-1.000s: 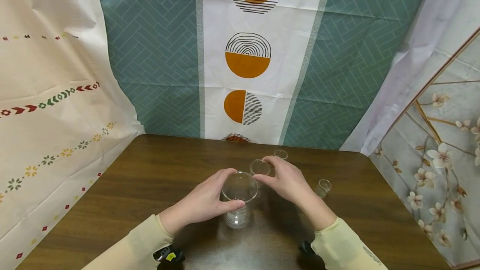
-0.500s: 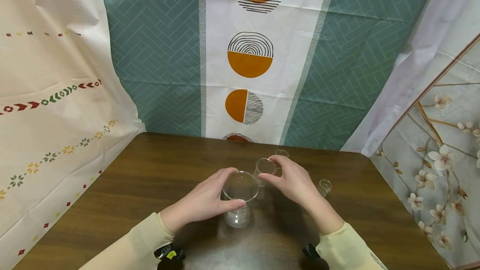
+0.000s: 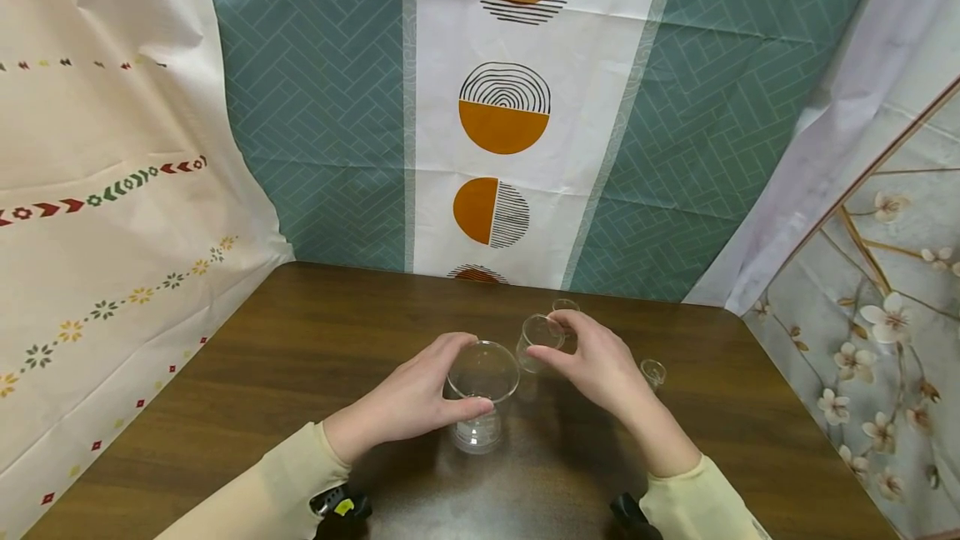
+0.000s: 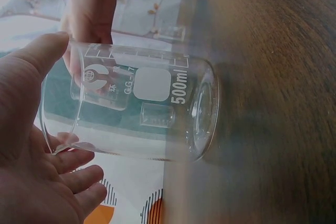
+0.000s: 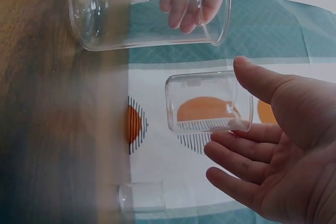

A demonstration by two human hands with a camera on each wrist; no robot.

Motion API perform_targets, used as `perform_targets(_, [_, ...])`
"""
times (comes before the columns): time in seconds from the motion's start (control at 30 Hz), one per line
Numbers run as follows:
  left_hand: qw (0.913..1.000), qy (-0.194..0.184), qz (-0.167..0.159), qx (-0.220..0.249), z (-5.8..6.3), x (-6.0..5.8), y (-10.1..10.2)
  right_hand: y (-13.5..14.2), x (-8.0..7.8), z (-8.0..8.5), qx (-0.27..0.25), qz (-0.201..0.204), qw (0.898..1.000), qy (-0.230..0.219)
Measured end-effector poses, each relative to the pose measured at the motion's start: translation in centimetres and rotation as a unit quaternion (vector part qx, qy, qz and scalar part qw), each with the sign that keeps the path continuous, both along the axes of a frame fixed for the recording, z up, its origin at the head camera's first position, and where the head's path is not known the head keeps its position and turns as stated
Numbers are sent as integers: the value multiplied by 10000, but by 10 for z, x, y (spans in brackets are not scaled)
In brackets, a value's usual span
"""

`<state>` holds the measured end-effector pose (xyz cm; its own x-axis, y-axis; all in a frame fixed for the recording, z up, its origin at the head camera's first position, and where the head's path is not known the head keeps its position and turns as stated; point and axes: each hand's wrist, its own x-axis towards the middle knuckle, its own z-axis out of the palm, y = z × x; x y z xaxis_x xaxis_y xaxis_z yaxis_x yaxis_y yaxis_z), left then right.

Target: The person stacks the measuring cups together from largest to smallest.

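Observation:
A large clear glass beaker (image 4: 121, 135) marked 500ml stands upright on the table. My left hand (image 3: 412, 394) holds it at the rim, thumb on the near side and fingers on the far side. A smaller glass beaker (image 5: 199, 95) hangs above the tabletop, its rim pinched between the thumb and fingers of my right hand (image 3: 596, 361). In the head view it is just right of and behind the large beaker, apart from it. The remaining fingers of my right hand (image 5: 310, 129) spread loosely below it in the right wrist view.
Another small beaker (image 5: 142, 198) stands toward the back of the wooden table (image 3: 315, 323), partly hidden by my right hand in the head view. A tiny beaker (image 3: 652, 373) stands to the right, beyond my right forearm. Patterned cloths (image 3: 337, 107) hang around the table.
My right hand has carried the smaller beaker a little to the right, away from the large beaker. My left hand keeps its hold on the large beaker, which stays in place.

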<state>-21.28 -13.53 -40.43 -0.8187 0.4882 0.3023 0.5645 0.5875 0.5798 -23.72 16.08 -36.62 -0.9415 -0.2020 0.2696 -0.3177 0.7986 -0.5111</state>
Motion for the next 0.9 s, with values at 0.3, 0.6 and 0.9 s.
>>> perform_targets(0.3, [9999, -93, 48, -29, 0, 0, 0, 1, 5, 7, -159, 13, 9998, 87])
perform_targets(0.6, [9999, -110, 20, -25, 0, 0, 0, 1, 12, 17, -287, 64, 9994, 201])
perform_targets(0.9, [9999, -88, 57, -24, 0, 0, 0, 1, 17, 26, -381, 101, 9989, 246])
